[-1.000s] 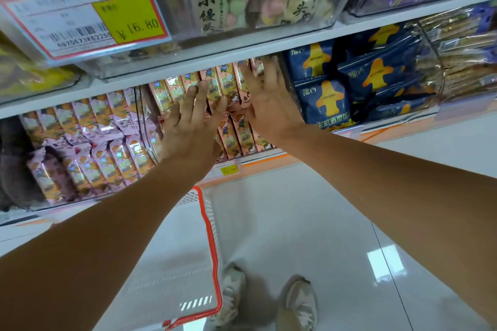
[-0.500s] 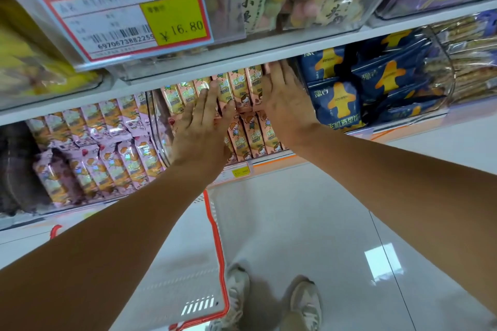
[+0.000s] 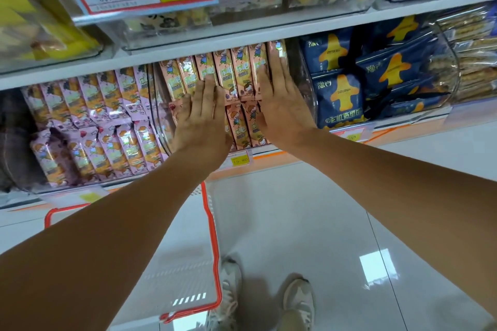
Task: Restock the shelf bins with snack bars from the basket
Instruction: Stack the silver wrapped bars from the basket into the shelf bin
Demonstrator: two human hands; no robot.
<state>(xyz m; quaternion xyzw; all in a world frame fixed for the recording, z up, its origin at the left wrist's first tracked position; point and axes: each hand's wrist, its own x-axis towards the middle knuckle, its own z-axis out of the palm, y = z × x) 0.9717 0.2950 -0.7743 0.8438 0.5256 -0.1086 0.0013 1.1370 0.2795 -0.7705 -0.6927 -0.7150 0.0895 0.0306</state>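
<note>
Both the left hand (image 3: 201, 123) and right hand (image 3: 282, 110) press straight fingers (image 3: 208, 88) onto snack bars (image 3: 227, 72), hiding several.

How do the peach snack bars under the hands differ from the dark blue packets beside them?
The peach snack bars are narrow, in neat rows; the dark blue packets are wider and jumbled. The left hand and right hand press the bars, not the packets. Both fill clear bins.

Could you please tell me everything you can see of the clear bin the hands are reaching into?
The clear bin looks like see-through plastic with curved side walls, set between pink bars and navy packets. It looks full: peach snack bars lie in two rows. The left hand and right hand rest flat on them, fingers straight.
</note>
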